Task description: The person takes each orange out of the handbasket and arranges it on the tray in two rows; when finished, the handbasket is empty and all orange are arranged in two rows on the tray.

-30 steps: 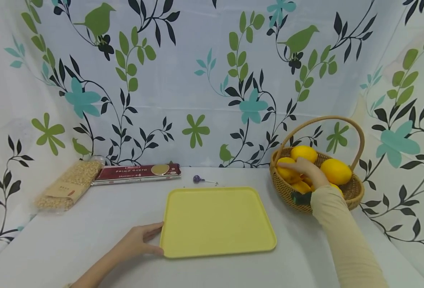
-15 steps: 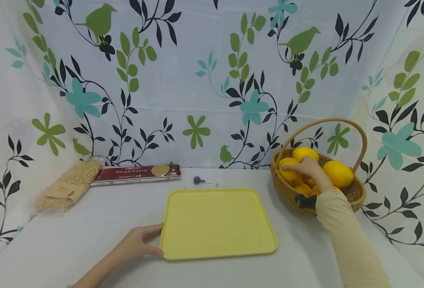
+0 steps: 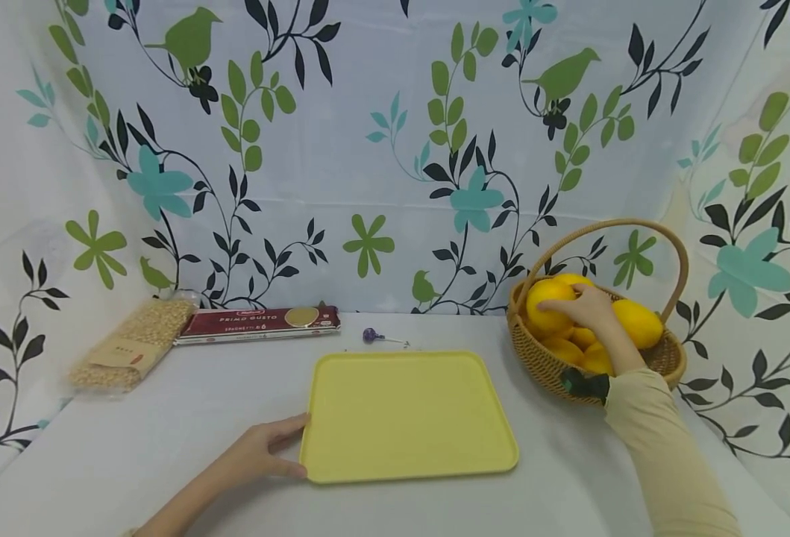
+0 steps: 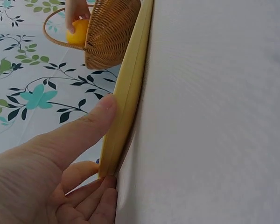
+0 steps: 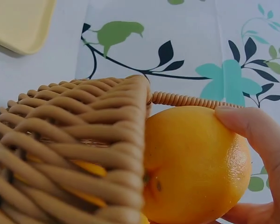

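Note:
My right hand [image 3: 592, 307] grips a round yellow-orange fruit [image 3: 550, 306] at the left side of the wicker basket [image 3: 670, 363]. Close up in the right wrist view, thumb or finger presses the smooth skin of that fruit [image 5: 196, 163], which sits above the woven rim. Several more yellow fruits [image 3: 638, 324] lie inside the basket. My left hand [image 3: 256, 450] rests against the left edge of a yellow tray [image 3: 408, 418]. Seen from the left wrist, its thumb and fingertips touch the outer side of the tray's rim [image 4: 128, 88]; they do not wrap around it.
Behind the tray lies a purple lollipop [image 3: 370, 335]. A red spaghetti pack [image 3: 260, 324] and a clear bag of pale grains [image 3: 133, 344] lie at the back left. The basket's arched handle [image 3: 619, 222] rises over the fruit. Patterned cloth hangs behind.
My right hand has lifted the gripped fruit slightly and drawn it a little to the right, showing more of the fruits beneath. The left hand stays at the tray.

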A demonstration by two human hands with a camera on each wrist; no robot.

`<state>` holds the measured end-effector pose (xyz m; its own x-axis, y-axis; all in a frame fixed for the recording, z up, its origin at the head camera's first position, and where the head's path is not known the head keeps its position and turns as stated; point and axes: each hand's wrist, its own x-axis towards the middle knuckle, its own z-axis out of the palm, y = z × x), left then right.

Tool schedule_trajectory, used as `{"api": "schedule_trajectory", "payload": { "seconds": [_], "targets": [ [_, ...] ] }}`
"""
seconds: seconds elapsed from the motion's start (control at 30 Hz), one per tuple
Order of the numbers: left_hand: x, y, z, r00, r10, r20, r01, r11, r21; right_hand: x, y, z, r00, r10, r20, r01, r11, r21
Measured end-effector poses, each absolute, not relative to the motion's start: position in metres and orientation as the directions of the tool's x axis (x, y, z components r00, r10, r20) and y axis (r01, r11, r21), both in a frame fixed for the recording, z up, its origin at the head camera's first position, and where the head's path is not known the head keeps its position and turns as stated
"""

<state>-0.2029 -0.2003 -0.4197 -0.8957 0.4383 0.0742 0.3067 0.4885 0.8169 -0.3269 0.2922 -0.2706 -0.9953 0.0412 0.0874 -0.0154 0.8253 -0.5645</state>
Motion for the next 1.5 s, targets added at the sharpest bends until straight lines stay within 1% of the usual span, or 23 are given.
{"api": "schedule_trajectory", "payload": {
  "seconds": [0.17,0.37,0.5,0.6,0.73,0.93,1.07,1.13,1.3,1.5],
  "targets": [
    [-0.202,-0.204,-0.419,-0.882,0.458,0.107,0.369,0.534,0.761,-0.324,0.293,-0.272,-0.993,0.029,0.114,-0.042,0.821,-0.570],
    [-0.203,-0.205,-0.421,-0.871,0.471,0.143,0.416,0.549,0.725,-0.307,0.293,-0.270,-0.979,0.032,0.201,-0.094,0.805,-0.586],
    [-0.204,-0.203,-0.423,-0.880,0.458,0.125,0.389,0.544,0.743,-0.294,0.291,-0.264,-0.969,0.048,0.241,-0.118,0.770,-0.627],
    [-0.205,-0.203,-0.424,-0.888,0.447,0.108,0.363,0.537,0.761,-0.292,0.291,-0.260,-0.968,0.073,0.240,-0.109,0.741,-0.663],
    [-0.205,-0.205,-0.425,-0.896,0.431,0.107,0.349,0.534,0.770,-0.286,0.284,-0.254,-0.968,0.070,0.240,-0.118,0.720,-0.684],
    [-0.203,-0.204,-0.426,-0.892,0.437,0.110,0.355,0.531,0.770,-0.268,0.262,-0.246,-0.971,-0.001,0.241,-0.171,0.706,-0.687],
    [-0.205,-0.201,-0.425,-0.896,0.435,0.093,0.342,0.541,0.768,-0.264,0.247,-0.245,-0.972,-0.042,0.231,-0.198,0.677,-0.709],
    [-0.205,-0.201,-0.424,-0.899,0.432,0.080,0.330,0.545,0.771,-0.265,0.241,-0.246,-0.972,-0.068,0.223,-0.213,0.646,-0.733],
    [-0.206,-0.201,-0.424,-0.900,0.428,0.080,0.329,0.549,0.768,-0.273,0.221,-0.255,-0.959,-0.129,0.254,-0.282,0.548,-0.787],
    [-0.205,-0.202,-0.424,-0.899,0.431,0.084,0.334,0.546,0.768,-0.286,0.191,-0.273,-0.941,-0.192,0.277,-0.336,0.470,-0.816]
  ]
}}
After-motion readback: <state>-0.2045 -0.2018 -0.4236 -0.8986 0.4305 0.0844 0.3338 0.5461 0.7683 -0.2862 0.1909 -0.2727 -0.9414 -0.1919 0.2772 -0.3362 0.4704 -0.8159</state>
